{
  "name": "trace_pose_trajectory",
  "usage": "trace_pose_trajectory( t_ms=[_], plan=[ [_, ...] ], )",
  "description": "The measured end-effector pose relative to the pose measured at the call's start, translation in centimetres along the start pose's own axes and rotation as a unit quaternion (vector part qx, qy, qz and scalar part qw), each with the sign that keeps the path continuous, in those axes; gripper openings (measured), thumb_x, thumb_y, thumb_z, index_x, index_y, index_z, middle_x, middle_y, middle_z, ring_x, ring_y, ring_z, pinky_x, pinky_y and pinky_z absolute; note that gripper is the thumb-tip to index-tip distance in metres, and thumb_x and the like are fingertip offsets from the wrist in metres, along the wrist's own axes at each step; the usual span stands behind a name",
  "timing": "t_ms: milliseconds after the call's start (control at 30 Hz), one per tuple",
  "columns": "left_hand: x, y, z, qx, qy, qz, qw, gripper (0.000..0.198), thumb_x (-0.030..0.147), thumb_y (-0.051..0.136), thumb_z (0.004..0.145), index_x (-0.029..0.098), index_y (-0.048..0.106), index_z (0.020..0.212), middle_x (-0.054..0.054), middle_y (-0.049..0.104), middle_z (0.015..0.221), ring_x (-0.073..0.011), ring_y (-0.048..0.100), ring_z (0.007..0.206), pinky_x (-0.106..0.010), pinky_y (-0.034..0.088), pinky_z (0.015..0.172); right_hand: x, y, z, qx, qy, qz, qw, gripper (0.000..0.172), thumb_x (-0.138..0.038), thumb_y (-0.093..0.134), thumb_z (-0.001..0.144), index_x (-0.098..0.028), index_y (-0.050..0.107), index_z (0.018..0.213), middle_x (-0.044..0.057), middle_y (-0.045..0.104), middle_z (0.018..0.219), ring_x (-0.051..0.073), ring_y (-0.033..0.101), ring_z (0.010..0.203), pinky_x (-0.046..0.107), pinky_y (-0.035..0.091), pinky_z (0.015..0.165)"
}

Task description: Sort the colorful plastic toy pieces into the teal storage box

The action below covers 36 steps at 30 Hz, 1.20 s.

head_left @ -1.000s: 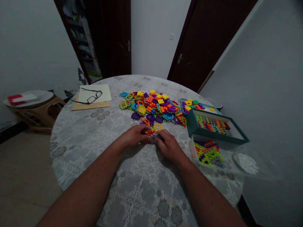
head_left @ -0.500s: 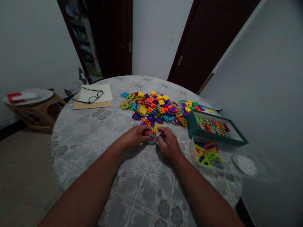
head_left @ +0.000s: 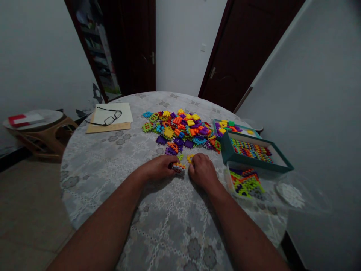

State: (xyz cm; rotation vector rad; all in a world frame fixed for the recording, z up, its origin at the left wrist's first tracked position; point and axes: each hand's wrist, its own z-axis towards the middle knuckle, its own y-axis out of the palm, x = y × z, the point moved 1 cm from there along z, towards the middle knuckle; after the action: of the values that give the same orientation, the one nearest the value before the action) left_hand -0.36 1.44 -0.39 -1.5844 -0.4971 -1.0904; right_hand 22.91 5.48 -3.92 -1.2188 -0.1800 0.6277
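My left hand (head_left: 162, 168) is closed on a small stack of toothed plastic pieces (head_left: 178, 167), grey, red and yellow-orange, just above the table. Close to its right, my right hand (head_left: 202, 170) has its fingers bent down on a yellow toothed piece (head_left: 190, 159), which shows at the fingertips. A small green piece (head_left: 180, 157) lies between the hands. Beyond them spreads a heap of colourful toothed pieces and blocks (head_left: 180, 130), with purple and orange pieces (head_left: 172, 148) at its near edge.
At the right are a teal box (head_left: 229, 153) of colourful pieces, a shallow tray (head_left: 216, 130) with blocks, and a clear container (head_left: 229, 180). Glasses (head_left: 109, 120) rest on papers (head_left: 128, 113) at the left. The round table (head_left: 113, 158) has a patterned cover.
My hands have moved apart. The stack stays in my left hand and has tilted, while my right hand has let go of it and turned down over the yellow piece.
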Motion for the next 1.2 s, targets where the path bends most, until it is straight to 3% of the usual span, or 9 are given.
trace_pose_trajectory(
  t_ms=[167, 300, 500, 800, 1000, 1200],
  plan=[
    [-0.4, -0.2, 0.1, -0.007, -0.014, 0.008, 1.0, 0.011, 0.022, 0.077, 0.077, 0.022, 0.074, 0.087, 0.001, 0.065, 0.075, -0.0177, 0.054, 0.072, -0.028, 0.036, 0.066, 0.3, -0.6, 0.1, 0.023, 0.039, 0.125, 0.991, 0.011, -0.019, 0.05, 0.095, -0.022, 0.06, 0.094, 0.009, 0.067, 0.092, 0.026, 0.061, 0.091, 0.036, 0.046, 0.086],
    [-0.8, -0.2, 0.1, -0.002, -0.023, 0.019, 1.0, 0.019, 0.02, 0.075, 0.076, 0.022, 0.072, 0.095, 0.001, 0.068, 0.083, -0.0186, 0.058, 0.076, -0.029, 0.037, 0.07, -1.0, -1.1, -0.2, -0.011, 0.019, 0.236, 0.972, 0.017, -0.025, 0.044, 0.102, -0.023, 0.06, 0.097, 0.005, 0.068, 0.09, 0.022, 0.064, 0.085, 0.032, 0.044, 0.079],
    [-1.1, -0.2, -0.1, 0.024, -0.039, 0.018, 0.999, 0.042, 0.025, 0.079, 0.078, 0.023, 0.06, 0.115, 0.004, 0.061, 0.078, -0.0173, 0.054, 0.072, -0.028, 0.035, 0.066, -2.3, -1.1, -0.6, -0.03, -0.008, 0.253, 0.967, 0.022, -0.026, 0.043, 0.105, -0.023, 0.063, 0.097, 0.005, 0.068, 0.089, 0.021, 0.064, 0.084, 0.031, 0.044, 0.079],
    [-1.1, -0.4, 0.0, -0.035, -0.006, 0.054, 0.998, 0.035, 0.022, 0.075, 0.082, 0.021, 0.073, 0.117, -0.005, 0.076, 0.108, -0.0222, 0.065, 0.095, -0.032, 0.046, 0.084, -2.1, -0.9, -0.6, -0.024, -0.054, 0.354, 0.933, 0.026, -0.03, 0.048, 0.108, -0.022, 0.073, 0.109, 0.006, 0.076, 0.104, 0.021, 0.071, 0.096, 0.032, 0.052, 0.089],
    [-0.9, -0.9, -0.3, -0.055, -0.043, 0.077, 0.995, 0.033, 0.025, 0.08, 0.08, 0.021, 0.074, 0.112, -0.004, 0.076, 0.1, -0.0226, 0.064, 0.091, -0.032, 0.045, 0.081, -0.9, 1.2, 0.5, 0.069, 0.032, 0.293, 0.953, 0.028, -0.026, 0.053, 0.101, -0.02, 0.075, 0.117, 0.012, 0.076, 0.116, 0.026, 0.072, 0.109, 0.039, 0.054, 0.101],
    [-0.9, -1.2, -0.4, -0.074, -0.024, 0.031, 0.996, 0.034, 0.024, 0.081, 0.078, 0.02, 0.074, 0.111, -0.003, 0.073, 0.094, -0.0202, 0.061, 0.084, -0.032, 0.044, 0.08, -0.9, 1.8, 3.0, -0.009, -0.001, 0.187, 0.982, 0.043, -0.026, 0.056, 0.104, -0.018, 0.068, 0.144, 0.012, 0.077, 0.114, 0.025, 0.072, 0.103, 0.037, 0.055, 0.098]
  ],
)
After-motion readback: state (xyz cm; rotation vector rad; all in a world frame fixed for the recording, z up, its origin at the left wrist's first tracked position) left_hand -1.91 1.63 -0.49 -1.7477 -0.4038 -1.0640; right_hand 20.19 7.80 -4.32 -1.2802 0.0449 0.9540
